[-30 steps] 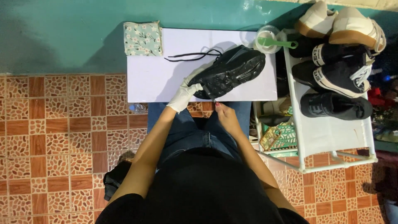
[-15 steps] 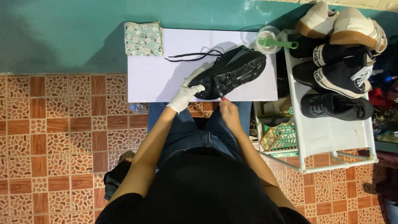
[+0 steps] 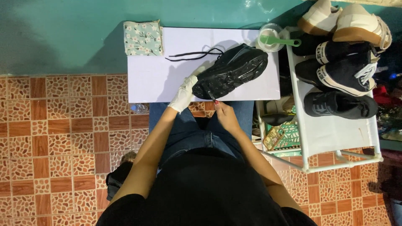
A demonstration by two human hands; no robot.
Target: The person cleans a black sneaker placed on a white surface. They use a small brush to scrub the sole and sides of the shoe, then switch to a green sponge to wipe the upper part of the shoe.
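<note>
A black sneaker (image 3: 232, 70) lies sole-up on a small white table (image 3: 155, 79), its heel toward me. My left hand (image 3: 184, 93), in a white glove, grips the heel end of the sneaker. My bare right hand (image 3: 224, 112) is at the table's near edge, fingers pinched on a thin dark tool whose tip touches the sole by the heel. Loose black laces (image 3: 190, 54) trail across the table from the shoe.
A floral cloth pouch (image 3: 143, 38) sits at the table's far left corner. A clear cup with a green spoon (image 3: 274, 38) stands at the far right. A white rack (image 3: 335, 129) on the right holds several shoes. A small green basket (image 3: 282, 136) sits under it.
My right hand has shifted slightly up to the sole's heel end. The sneaker and my left hand stay as they were.
</note>
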